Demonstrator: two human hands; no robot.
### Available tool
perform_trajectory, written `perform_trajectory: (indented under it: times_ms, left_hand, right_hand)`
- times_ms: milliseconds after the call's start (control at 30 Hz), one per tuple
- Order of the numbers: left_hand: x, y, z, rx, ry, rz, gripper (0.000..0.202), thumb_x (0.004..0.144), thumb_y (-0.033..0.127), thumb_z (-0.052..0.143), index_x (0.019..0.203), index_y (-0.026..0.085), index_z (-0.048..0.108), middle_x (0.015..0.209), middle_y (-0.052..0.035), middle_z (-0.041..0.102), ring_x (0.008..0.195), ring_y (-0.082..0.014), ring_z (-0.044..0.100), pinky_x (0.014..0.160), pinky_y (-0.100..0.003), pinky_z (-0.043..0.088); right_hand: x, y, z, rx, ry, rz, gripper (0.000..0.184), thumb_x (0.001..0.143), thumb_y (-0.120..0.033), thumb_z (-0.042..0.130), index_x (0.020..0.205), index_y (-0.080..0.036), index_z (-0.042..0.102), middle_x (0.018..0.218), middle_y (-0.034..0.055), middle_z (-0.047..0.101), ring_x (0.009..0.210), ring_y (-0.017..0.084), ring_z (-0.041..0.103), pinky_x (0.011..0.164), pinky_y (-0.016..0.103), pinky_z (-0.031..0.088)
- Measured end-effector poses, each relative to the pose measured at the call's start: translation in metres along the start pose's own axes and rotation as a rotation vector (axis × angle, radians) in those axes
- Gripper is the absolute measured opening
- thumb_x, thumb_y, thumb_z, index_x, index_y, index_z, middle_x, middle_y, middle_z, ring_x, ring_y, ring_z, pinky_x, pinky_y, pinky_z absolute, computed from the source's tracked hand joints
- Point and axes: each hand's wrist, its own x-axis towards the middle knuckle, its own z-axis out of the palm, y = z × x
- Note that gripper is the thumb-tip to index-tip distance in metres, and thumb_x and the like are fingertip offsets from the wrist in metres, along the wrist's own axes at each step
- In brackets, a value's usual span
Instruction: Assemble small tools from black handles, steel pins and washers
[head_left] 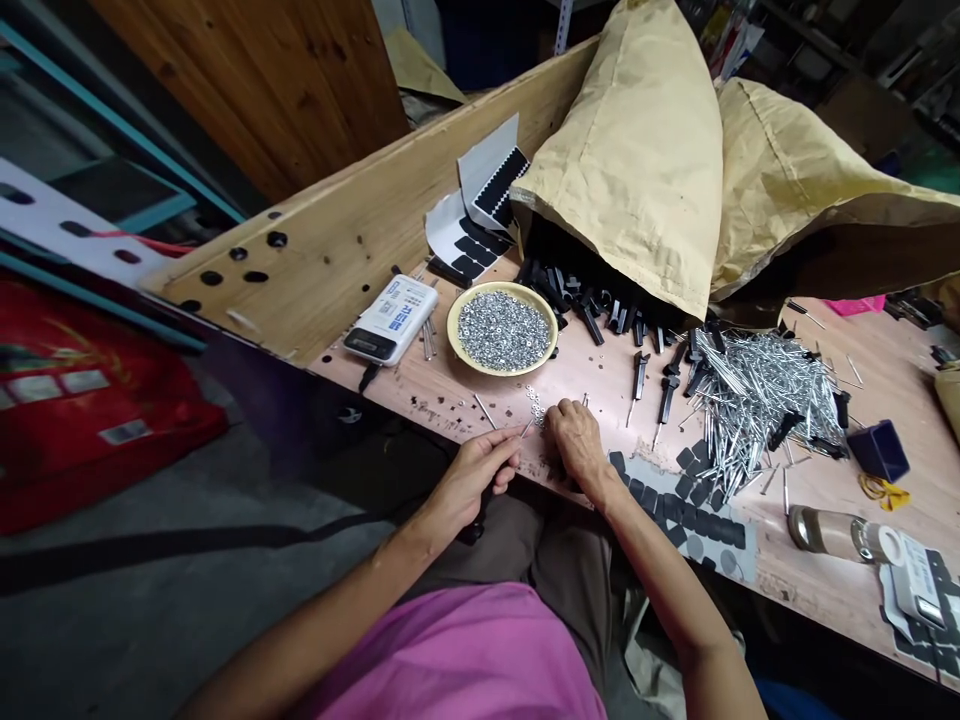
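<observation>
Pinching a pin [526, 430], left hand [480, 476]; right hand [576, 446] — grip unclear — beside washers [534, 401].

Legible text: none.
- White device [391, 318], far-left part of the workbench [600, 385], beside the yellow bowl [502, 328]: blue printed marks on its face, too small to read.
- Red bag [90, 400], on the floor to the left: pale label patches, blurred, unreadable.

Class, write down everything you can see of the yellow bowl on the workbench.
The yellow bowl is round, shallow and looks plastic. It sits upright on the wooden workbench, filled with small silvery metal pieces. A white device lies beside it, apart. The right hand is nearer the camera, not touching it.
</observation>
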Motion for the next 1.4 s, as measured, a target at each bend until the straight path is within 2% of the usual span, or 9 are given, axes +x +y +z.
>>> perform_trajectory:
  times_ms: [333, 533, 667, 767, 933, 1067, 1200, 1400]
  left_hand:
    - [0.001, 0.002, -0.002, -0.027, 0.036, 0.013, 0.041, 0.057, 0.032, 0.077, 0.092, 0.011, 0.069, 0.051, 0.0077, 0.047, 0.036, -0.0011, 0.032, 0.037, -0.016, 0.015]
    - [0.001, -0.002, 0.002, -0.011, 0.016, 0.006, 0.041, 0.058, 0.032, 0.076, 0.093, 0.011, 0.068, 0.051, 0.0078, 0.047, 0.036, -0.0012, 0.033, 0.037, -0.016, 0.016]
    - [0.003, -0.004, 0.007, 0.013, -0.038, 0.001, 0.046, 0.057, 0.035, 0.077, 0.095, 0.010, 0.068, 0.051, 0.0078, 0.048, 0.036, -0.0009, 0.032, 0.036, -0.017, 0.016]
    - [0.006, -0.005, 0.009, 0.014, -0.038, -0.003, 0.048, 0.056, 0.036, 0.079, 0.095, 0.010, 0.068, 0.051, 0.0081, 0.048, 0.036, -0.0005, 0.032, 0.036, -0.017, 0.015]
    - [0.010, -0.009, 0.010, 0.044, -0.028, 0.027, 0.052, 0.056, 0.036, 0.079, 0.100, 0.010, 0.069, 0.052, 0.0077, 0.048, 0.037, -0.0006, 0.032, 0.036, -0.017, 0.017]
    - [0.016, -0.012, 0.013, 0.049, -0.016, 0.088, 0.062, 0.055, 0.040, 0.079, 0.108, 0.010, 0.068, 0.053, 0.0081, 0.048, 0.037, -0.0008, 0.032, 0.036, -0.017, 0.018]
    - [0.023, -0.015, 0.013, 0.050, -0.006, 0.109, 0.068, 0.053, 0.043, 0.079, 0.111, 0.009, 0.067, 0.052, 0.0085, 0.047, 0.036, -0.0010, 0.032, 0.036, -0.018, 0.017]
    - [0.024, -0.015, 0.011, 0.060, -0.017, 0.139, 0.063, 0.056, 0.042, 0.079, 0.109, 0.010, 0.069, 0.055, 0.0072, 0.048, 0.038, -0.0011, 0.033, 0.037, -0.018, 0.018]
  right_hand:
    - [-0.002, 0.015, -0.005, 0.011, -0.014, -0.131, 0.016, 0.087, -0.009, 0.052, 0.098, -0.014, 0.063, 0.095, 0.0102, 0.063, 0.090, 0.021, 0.055, 0.077, 0.028, 0.042]
    - [-0.001, 0.017, 0.005, 0.040, 0.075, -0.048, 0.020, 0.092, -0.009, 0.044, 0.095, -0.015, 0.063, 0.093, 0.0098, 0.063, 0.086, 0.020, 0.053, 0.076, 0.029, 0.040]
    - [0.000, 0.022, 0.018, 0.180, 0.153, 0.003, 0.023, 0.093, -0.011, 0.042, 0.091, -0.017, 0.064, 0.090, 0.0072, 0.063, 0.083, 0.018, 0.053, 0.073, 0.026, 0.040]
    - [-0.001, 0.024, 0.023, 0.298, 0.212, 0.037, 0.023, 0.092, -0.013, 0.044, 0.089, -0.017, 0.066, 0.090, 0.0074, 0.065, 0.084, 0.018, 0.055, 0.076, 0.027, 0.041]
    - [-0.007, 0.022, 0.023, 0.699, 0.388, 0.111, 0.018, 0.087, -0.020, 0.051, 0.089, -0.019, 0.069, 0.088, 0.0051, 0.068, 0.082, 0.017, 0.060, 0.076, 0.027, 0.045]
    - [-0.007, 0.020, 0.024, 0.973, 0.409, 0.134, 0.016, 0.083, -0.024, 0.054, 0.083, -0.021, 0.069, 0.082, 0.0029, 0.070, 0.075, 0.016, 0.062, 0.070, 0.027, 0.048]
    - [-0.003, 0.018, 0.024, 1.067, 0.433, 0.154, 0.014, 0.078, -0.026, 0.057, 0.077, -0.020, 0.069, 0.078, 0.0032, 0.070, 0.075, 0.017, 0.063, 0.072, 0.029, 0.049]
    - [-0.005, 0.015, 0.020, 1.206, 0.432, 0.145, 0.015, 0.075, -0.028, 0.058, 0.074, -0.020, 0.070, 0.075, 0.0023, 0.070, 0.071, 0.016, 0.064, 0.068, 0.028, 0.050]
